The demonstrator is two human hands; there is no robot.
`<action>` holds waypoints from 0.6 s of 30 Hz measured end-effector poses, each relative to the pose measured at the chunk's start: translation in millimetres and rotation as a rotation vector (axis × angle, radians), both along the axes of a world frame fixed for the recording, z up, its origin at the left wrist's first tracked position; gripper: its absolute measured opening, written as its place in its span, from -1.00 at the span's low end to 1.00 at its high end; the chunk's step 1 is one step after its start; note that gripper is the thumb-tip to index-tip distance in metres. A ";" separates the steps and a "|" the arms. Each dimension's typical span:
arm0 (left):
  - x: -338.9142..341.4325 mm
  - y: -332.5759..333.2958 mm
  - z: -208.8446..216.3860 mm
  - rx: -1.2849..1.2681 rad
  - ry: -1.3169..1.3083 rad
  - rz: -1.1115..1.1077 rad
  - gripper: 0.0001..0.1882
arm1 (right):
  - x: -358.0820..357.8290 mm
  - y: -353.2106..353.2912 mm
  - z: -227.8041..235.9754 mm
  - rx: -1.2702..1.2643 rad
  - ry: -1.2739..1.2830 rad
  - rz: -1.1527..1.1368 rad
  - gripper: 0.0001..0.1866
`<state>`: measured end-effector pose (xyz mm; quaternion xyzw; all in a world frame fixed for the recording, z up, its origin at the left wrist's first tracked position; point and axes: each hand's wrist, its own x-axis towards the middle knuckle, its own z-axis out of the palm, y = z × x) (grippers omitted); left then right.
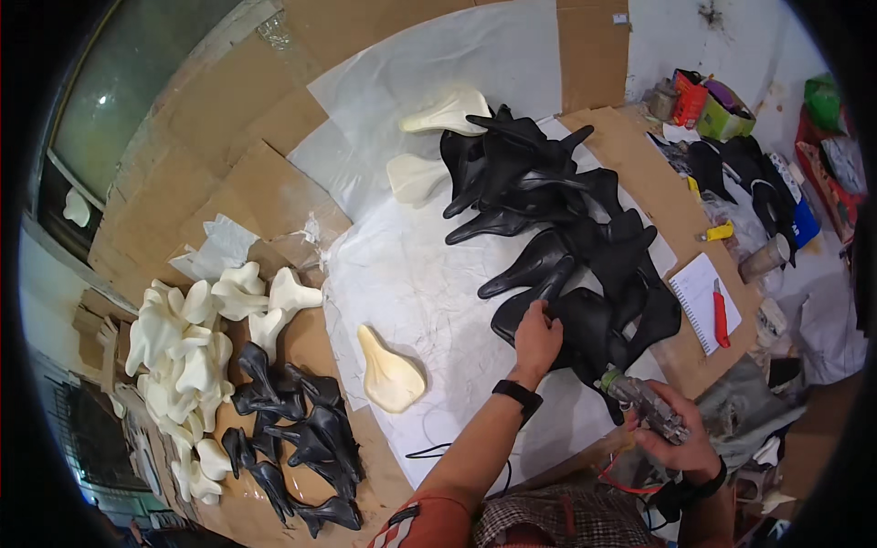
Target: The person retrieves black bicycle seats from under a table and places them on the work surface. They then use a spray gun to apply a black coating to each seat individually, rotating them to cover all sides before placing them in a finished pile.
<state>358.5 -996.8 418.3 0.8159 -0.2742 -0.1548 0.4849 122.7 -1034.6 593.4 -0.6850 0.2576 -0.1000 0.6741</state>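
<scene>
A heap of black bicycle saddle covers (521,173) spreads over the white sheet ahead of me. At its near edge my left hand (537,340) is closed on the narrow nose of one black saddle cover (518,315). My right hand (678,431) wraps round a see-through, bottle-like tool (644,408) with a greenish end, which points at the heap's near side; its exact kind is unclear. To the left of my left forearm a single cream foam saddle pad (391,370) lies on the sheet. Two more cream pads, one a foam pad (416,177), sit beside the heap's far left.
Many cream foam pads (196,356) are piled at the left, beside black saddles (315,434) on cardboard. On the right lie a notepad (694,297), a red-handled cutter (720,315), a yellow cutter (717,232) and a clear cup (766,258). A black cord (429,452) runs near my left forearm.
</scene>
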 end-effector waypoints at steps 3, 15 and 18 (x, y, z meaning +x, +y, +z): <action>-5.6 1.4 3.6 0.035 -0.355 -0.117 -0.75 | -4.8 0.2 -5.6 -0.012 -0.021 0.008 -0.39; 68.7 142.4 23.6 -0.208 0.344 0.065 -0.85 | -7.2 21.5 13.7 0.022 -0.101 0.081 -0.42; 62.7 211.8 19.6 -0.332 0.790 0.275 -0.87 | 1.5 29.8 13.9 0.031 0.063 0.305 -0.43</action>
